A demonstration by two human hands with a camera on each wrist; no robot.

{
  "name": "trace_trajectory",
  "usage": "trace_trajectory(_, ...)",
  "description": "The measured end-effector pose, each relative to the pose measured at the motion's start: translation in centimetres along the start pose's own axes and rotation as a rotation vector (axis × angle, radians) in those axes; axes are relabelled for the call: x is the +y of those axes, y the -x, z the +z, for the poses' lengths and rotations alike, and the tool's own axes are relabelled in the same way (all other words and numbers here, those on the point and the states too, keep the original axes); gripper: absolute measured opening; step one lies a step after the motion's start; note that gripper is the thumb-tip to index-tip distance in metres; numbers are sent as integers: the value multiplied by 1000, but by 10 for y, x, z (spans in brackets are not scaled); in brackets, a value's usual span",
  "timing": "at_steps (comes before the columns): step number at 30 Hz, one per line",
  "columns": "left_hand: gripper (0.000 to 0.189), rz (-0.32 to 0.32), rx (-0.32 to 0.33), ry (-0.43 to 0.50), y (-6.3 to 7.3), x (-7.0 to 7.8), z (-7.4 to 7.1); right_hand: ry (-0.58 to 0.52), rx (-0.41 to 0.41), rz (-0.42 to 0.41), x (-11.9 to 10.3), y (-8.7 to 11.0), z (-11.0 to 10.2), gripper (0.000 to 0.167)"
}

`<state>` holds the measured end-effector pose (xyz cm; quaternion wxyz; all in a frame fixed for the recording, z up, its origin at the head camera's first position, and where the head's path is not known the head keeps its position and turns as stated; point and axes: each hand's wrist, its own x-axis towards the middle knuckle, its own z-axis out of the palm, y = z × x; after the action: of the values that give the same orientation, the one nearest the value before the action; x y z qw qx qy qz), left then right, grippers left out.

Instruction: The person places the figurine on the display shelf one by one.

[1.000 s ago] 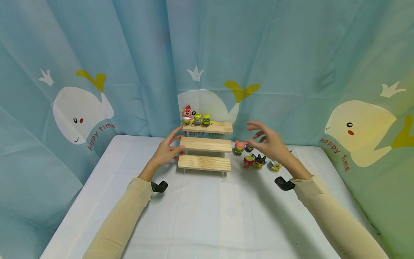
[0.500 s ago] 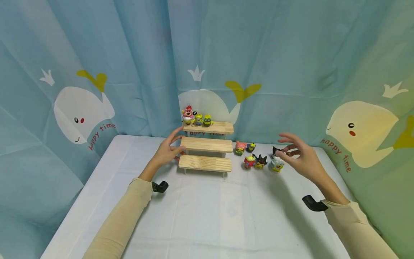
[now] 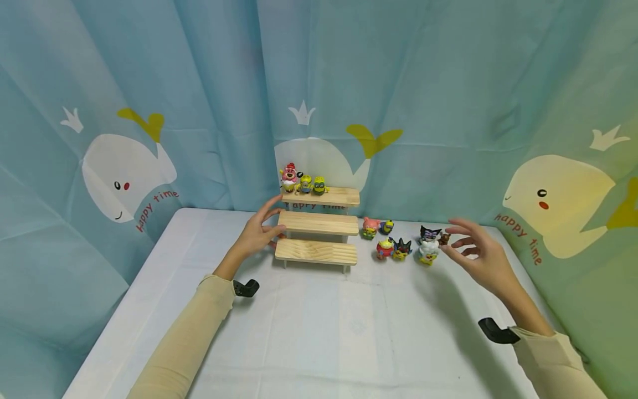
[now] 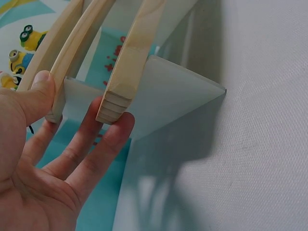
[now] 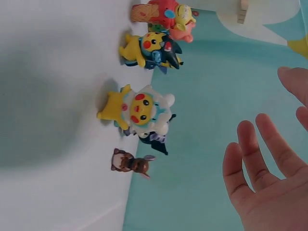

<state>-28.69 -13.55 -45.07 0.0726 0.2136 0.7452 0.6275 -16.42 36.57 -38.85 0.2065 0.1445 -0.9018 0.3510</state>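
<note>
My left hand (image 3: pixel 254 235) holds the left end of a three-tier wooden display stand (image 3: pixel 319 223). In the left wrist view, the thumb lies on the middle board (image 4: pixel 82 43), with fingertips at the end of the lowest board (image 4: pixel 130 67). Three small figures, one pink bear-like figure (image 3: pixel 289 176) and two yellow goggled ones (image 3: pixel 319 185), stand on the top board's left part. My right hand (image 3: pixel 483 260) hovers, fingers parted and holding nothing, beside a brown figurine (image 3: pixel 444 238) and a white-hooded yellow figurine (image 3: pixel 428 254). A black-eared figurine (image 3: pixel 430 234) stands partly behind the white-hooded one.
Right of the stand, a pink figurine (image 3: pixel 370 227), a small yellow-and-blue one (image 3: pixel 386 226), a red one (image 3: pixel 384 248) and a black-hooded yellow one (image 3: pixel 402 249) stand on the white tabletop (image 3: pixel 319 332). Behind hangs a blue-green curtain (image 3: pixel 438 100) with whale prints.
My right hand has moved right and toward me, from beside the stand past the figurines, uncovering the black-eared and brown ones. My left hand stays on the stand.
</note>
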Motion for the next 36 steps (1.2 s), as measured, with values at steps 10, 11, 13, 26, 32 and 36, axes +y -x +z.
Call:
trace_trajectory(10, 78, 12, -8, 7, 6, 15, 2, 10, -35, 60, 15, 5, 4, 59)
trace_trajectory(11, 78, 12, -8, 6, 6, 15, 2, 13, -41, 65, 18, 6, 5, 59)
trace_trajectory(13, 78, 11, -7, 4, 5, 14, 2, 15, -54, 68, 23, 7, 8, 57)
trace_trajectory(26, 79, 1, 4, 6, 5, 16, 1, -36, -139, 105, 63, 12, 27, 56)
trace_trajectory(32, 78, -7, 4, -1, 5, 17, 2, -78, -198, 135, 78, 12, 34, 57)
trace_trajectory(36, 78, -5, 3, 3, 5, 16, 2, -91, -201, 141, 84, 12, 39, 57)
